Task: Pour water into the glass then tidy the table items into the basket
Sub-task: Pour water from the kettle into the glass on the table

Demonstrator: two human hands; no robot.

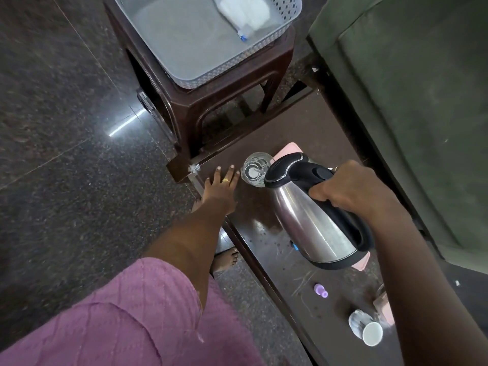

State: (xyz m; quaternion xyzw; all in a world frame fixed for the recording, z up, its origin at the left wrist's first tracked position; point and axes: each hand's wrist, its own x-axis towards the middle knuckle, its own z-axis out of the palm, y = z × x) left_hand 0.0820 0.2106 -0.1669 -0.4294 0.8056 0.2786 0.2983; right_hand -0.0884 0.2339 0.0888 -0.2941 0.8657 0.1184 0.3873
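A steel kettle [311, 223] with a black lid and handle is tilted, its spout over a clear glass [254, 171] on the dark brown table [264, 143]. My right hand [351, 188] grips the kettle's black handle. My left hand [223, 184] lies flat on the table just left of the glass, fingers spread, holding nothing. A grey perforated basket [211, 72] rests on a dark stool beyond the table, with a white packet [243, 11] inside it.
On the near end of the table lie a small purple bottle [320, 290] and a white cup [365, 328] on its side. A pink flat object [289, 149] sits behind the kettle. A green sofa [422, 101] borders the right; dark stone floor lies to the left.
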